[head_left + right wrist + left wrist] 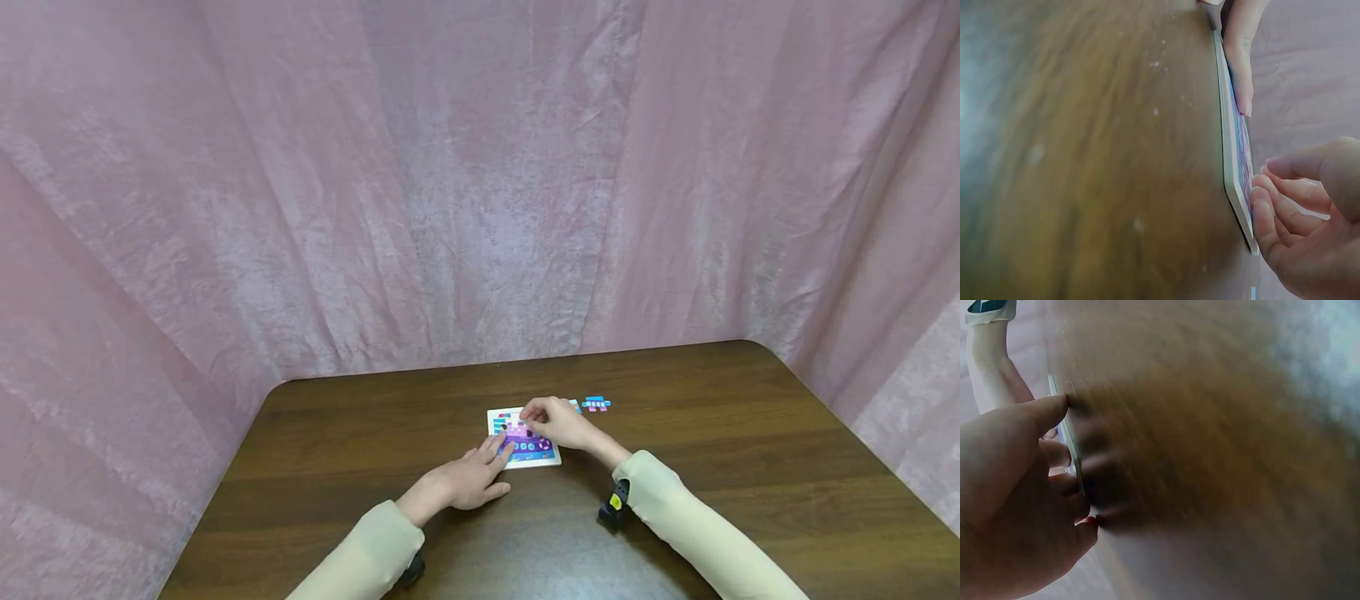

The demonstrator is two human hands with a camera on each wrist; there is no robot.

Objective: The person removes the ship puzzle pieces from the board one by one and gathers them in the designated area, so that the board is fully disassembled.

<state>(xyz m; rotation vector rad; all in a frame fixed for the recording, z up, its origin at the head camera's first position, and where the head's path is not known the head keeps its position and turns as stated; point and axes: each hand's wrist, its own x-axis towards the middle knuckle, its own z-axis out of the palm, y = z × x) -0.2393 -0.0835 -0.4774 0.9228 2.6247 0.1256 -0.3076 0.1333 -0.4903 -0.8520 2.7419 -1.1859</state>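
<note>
A small jigsaw puzzle (542,456) with a white border and a purple and blue picture lies flat on the table. My left hand (472,482) rests its outstretched fingers on the lower left part of it, thumb spread aside on the near side. Over the upper right part my right hand (561,422) bends down, thumb and fingertips brought together. They pinch what looks like a small puzzle piece, mostly hidden by the fingers. In the right wrist view the puzzle board (1235,169) shows edge-on, with the right fingertips (1262,181) right at its picture side.
Blue and pink loose puzzle pieces (596,404) lie just beyond the right hand, and another blue piece (576,406) shows beside the puzzle's upper right corner. The brown wooden table (337,450) ends at a pink curtain (480,208) behind.
</note>
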